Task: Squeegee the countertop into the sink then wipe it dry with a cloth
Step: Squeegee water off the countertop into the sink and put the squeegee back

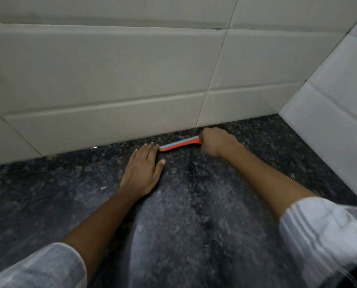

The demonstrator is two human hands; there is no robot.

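Sleeves point(323, 235), squeegee point(179, 144) against wall point(111, 80)

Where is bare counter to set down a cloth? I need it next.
Free: dark speckled granite countertop between the forearms, and left of the left hand. Crowded: the strip by the wall tiles, where the right hand grips the orange squeegee.
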